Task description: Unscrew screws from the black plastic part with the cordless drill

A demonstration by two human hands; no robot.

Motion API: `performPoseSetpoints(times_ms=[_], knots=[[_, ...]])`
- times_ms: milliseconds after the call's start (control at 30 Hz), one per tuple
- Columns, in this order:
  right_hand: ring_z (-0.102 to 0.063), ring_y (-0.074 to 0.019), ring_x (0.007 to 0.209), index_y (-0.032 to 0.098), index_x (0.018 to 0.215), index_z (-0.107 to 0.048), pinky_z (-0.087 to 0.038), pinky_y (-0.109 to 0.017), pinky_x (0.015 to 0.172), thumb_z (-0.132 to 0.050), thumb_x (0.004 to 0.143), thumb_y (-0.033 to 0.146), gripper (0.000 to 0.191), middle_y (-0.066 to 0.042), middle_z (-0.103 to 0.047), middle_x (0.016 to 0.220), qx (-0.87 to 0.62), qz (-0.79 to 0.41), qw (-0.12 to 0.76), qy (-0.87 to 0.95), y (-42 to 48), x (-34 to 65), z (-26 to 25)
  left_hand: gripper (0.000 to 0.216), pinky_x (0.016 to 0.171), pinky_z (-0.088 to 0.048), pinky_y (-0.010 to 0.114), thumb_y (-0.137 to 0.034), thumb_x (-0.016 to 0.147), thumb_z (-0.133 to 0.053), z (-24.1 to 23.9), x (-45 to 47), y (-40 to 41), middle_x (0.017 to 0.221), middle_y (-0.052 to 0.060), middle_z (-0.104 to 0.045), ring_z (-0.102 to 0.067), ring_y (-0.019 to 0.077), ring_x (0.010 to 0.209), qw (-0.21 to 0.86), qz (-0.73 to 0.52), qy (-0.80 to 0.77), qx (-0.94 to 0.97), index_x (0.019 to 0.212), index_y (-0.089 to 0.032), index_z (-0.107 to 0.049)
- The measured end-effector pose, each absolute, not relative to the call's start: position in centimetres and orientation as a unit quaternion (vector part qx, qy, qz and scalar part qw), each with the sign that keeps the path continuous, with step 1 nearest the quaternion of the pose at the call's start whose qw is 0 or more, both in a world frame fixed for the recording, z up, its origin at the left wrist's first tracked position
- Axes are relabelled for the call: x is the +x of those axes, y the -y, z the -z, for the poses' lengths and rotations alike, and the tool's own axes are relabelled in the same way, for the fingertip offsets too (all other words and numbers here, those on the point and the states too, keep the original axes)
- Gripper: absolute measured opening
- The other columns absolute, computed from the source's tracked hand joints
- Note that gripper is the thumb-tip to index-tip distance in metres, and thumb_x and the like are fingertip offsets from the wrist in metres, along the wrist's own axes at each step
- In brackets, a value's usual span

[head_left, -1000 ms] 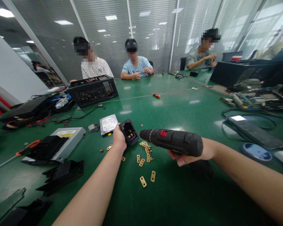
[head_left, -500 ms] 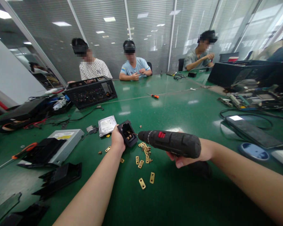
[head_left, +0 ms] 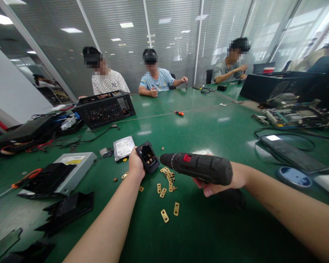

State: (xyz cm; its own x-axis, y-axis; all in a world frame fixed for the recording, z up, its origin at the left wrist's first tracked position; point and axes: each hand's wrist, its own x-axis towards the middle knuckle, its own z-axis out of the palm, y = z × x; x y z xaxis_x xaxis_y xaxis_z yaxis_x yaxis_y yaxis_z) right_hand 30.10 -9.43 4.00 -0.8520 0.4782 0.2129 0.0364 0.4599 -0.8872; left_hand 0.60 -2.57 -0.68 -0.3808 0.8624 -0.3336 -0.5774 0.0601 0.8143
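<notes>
My left hand [head_left: 136, 164] is closed around a small black plastic housing [head_left: 150, 165], tilted with its open side toward the right. Brass-coloured terminals [head_left: 150, 160] show inside it. In my right hand [head_left: 208, 188] is a black cordless drill [head_left: 200, 168] with a red switch on top, lying level. The drill's thin bit reaches into the housing's open side; whether the tip touches a screw is too small to tell. Below the chuck, several brass plates [head_left: 164, 215] and small screws [head_left: 172, 176] lie loose on the green table [head_left: 208, 233].
A hard drive [head_left: 123, 148] lies just beyond my left hand. Further left are an optical drive [head_left: 79, 166], an orange-handled screwdriver [head_left: 27, 178] and black plastic pieces [head_left: 68, 212]. A computer case [head_left: 105, 109] stands behind; circuit boards [head_left: 296, 111] are at right. Several people sit around the table.
My hands, the housing and the drill hold nearly the same pose. Across the table, the person in light blue has parted their hands and reached one out to a small upright object.
</notes>
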Motion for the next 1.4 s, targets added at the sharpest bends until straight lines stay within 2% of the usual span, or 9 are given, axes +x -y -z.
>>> performPoseSetpoints(times_ms=[233,400,533,833,1167,1400], knots=[[-0.068,-0.0173,0.072,0.016,0.09,-0.068,-0.054,-0.03,0.07,-0.088,0.09,0.044,0.034,-0.003,-0.07,0.079,-0.165,-0.504,0.205,0.823,9.6,30.0,-4.3,0.014,0.056,-0.055,0.03,-0.035,0.086,-0.059,0.8,0.5,2.5,0.06,-0.002,-0.057,-0.057,0.0197,0.052,0.54,-0.669,-0.488,0.153,0.077,-0.023,-0.06],[-0.065,-0.0143,0.068,0.016,0.089,-0.067,-0.054,-0.027,0.066,-0.092,0.085,0.048,0.041,0.0,-0.068,0.076,-0.167,-0.517,0.221,0.81,9.6,30.0,-4.2,0.016,0.056,-0.054,0.031,-0.036,0.086,-0.058,0.7,0.5,2.6,0.062,0.0,-0.058,-0.058,0.021,0.054,0.544,-0.658,-0.498,0.152,0.078,-0.023,-0.061],[-0.066,-0.0141,0.071,0.016,0.092,-0.07,-0.054,-0.027,0.067,-0.089,0.089,0.044,0.034,-0.001,-0.07,0.079,-0.163,-0.505,0.211,0.821,9.6,30.0,-4.3,0.018,0.055,-0.053,0.031,-0.036,0.087,-0.056,0.7,0.6,2.6,0.063,0.001,-0.06,-0.059,0.0215,0.055,0.537,-0.662,-0.5,0.153,0.077,-0.022,-0.061],[-0.066,-0.015,0.068,0.016,0.085,-0.066,-0.053,-0.027,0.066,-0.088,0.088,0.044,0.036,-0.002,-0.069,0.076,-0.169,-0.51,0.209,0.817,9.6,29.9,-4.7,0.016,0.053,-0.053,0.031,-0.034,0.087,-0.054,0.4,0.7,2.7,0.06,0.0,-0.058,-0.06,0.0224,0.053,0.534,-0.663,-0.503,0.153,0.076,-0.023,-0.059],[-0.067,-0.0158,0.071,0.017,0.086,-0.066,-0.053,-0.028,0.069,-0.086,0.088,0.041,0.032,-0.001,-0.068,0.077,-0.176,-0.488,0.201,0.831,9.7,29.8,-5.2,0.015,0.057,-0.056,0.031,-0.034,0.087,-0.056,0.2,0.7,2.8,0.061,-0.001,-0.058,-0.058,0.0198,0.053,0.532,-0.66,-0.51,0.146,0.079,-0.022,-0.062],[-0.067,-0.0155,0.071,0.018,0.086,-0.066,-0.054,-0.028,0.07,-0.089,0.087,0.039,0.031,-0.001,-0.069,0.076,-0.183,-0.518,0.203,0.811,9.9,29.8,-5.1,0.014,0.053,-0.054,0.029,-0.033,0.085,-0.056,0.2,0.7,2.8,0.059,-0.001,-0.057,-0.057,0.019,0.051,0.531,-0.659,-0.512,0.147,0.077,-0.022,-0.061]])
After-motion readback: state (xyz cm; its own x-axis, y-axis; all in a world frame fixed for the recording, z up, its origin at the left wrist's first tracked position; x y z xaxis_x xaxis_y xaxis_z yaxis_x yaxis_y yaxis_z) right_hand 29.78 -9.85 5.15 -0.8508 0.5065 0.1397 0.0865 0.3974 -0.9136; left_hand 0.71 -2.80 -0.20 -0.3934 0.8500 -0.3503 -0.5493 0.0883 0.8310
